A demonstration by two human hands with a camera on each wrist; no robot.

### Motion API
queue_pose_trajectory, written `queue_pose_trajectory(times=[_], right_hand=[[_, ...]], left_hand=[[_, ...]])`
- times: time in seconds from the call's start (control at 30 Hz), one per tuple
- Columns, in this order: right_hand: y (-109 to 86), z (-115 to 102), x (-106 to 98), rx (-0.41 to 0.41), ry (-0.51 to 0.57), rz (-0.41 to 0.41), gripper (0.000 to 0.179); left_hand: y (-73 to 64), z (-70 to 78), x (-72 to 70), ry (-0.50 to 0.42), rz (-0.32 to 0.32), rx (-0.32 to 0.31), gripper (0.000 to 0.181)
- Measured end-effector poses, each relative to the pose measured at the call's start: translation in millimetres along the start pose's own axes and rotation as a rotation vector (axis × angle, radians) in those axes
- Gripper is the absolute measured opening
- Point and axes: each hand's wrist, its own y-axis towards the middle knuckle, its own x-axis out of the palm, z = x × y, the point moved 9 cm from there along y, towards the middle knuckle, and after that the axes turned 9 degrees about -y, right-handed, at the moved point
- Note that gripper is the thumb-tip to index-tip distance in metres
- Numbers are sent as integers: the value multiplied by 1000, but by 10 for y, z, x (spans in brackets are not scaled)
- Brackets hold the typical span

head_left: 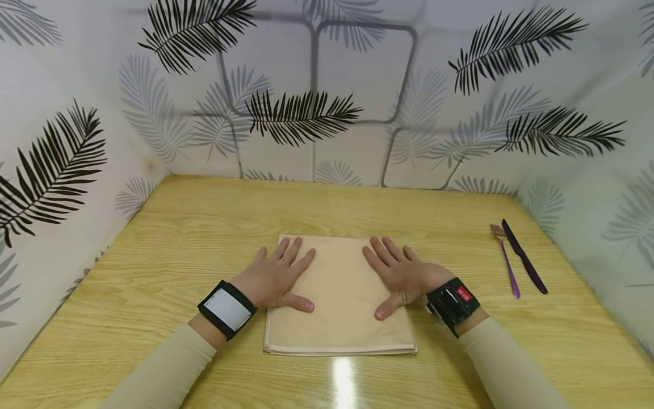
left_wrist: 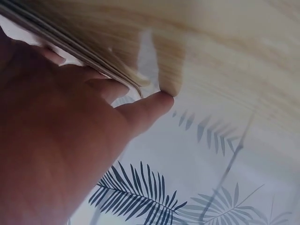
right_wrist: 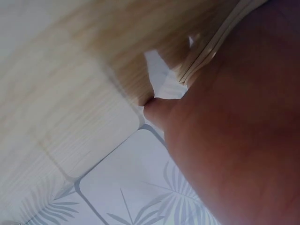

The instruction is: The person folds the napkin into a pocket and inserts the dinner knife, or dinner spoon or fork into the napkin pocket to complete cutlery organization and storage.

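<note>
A folded peach cloth (head_left: 339,307) lies flat on the wooden table, its layered hem facing me. On its left side rests my left hand (head_left: 280,279), fingers straight and spread. My right hand (head_left: 401,276) lies the same way across the cloth's right side. Both thumbs point inward over the cloth. In the left wrist view, the left hand (left_wrist: 61,131) covers the cloth's stacked edge (left_wrist: 89,58), and its little finger touches the table. The right wrist view shows the right hand (right_wrist: 234,126) over the cloth's layered edge (right_wrist: 218,40), with the little finger on the tabletop.
To the right on the table (head_left: 204,216) lie a purple-handled fork (head_left: 508,264) and, beside it, a dark purple knife (head_left: 525,258). A leaf-patterned curtain (head_left: 357,74) surrounds the back and sides of the table.
</note>
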Motion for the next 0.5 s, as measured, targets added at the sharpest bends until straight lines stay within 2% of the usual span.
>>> queue_pose_trajectory(times=[0.13,0.2,0.27,0.33,0.4,0.5], right_hand=[[-3,7,2,0,10,-3,143],[-54,-9,-44,7,23,-5,141],[-127,-61,-160,-2,18,19,136],[-241,-143,-336,-12,6,56,116],[-376,-267,-553,-58,-5,108,83],[-585,-474,-797,-152,-8,137,27]], left_hand=[[44,-26,-14,-36,13,7,107],[67,-27,-55,-41,54,44,96],[75,-27,-123,-25,119,87,78],[72,-29,-214,-13,197,123,58],[66,-46,-295,-1,257,138,42],[84,-94,-352,5,284,126,35]])
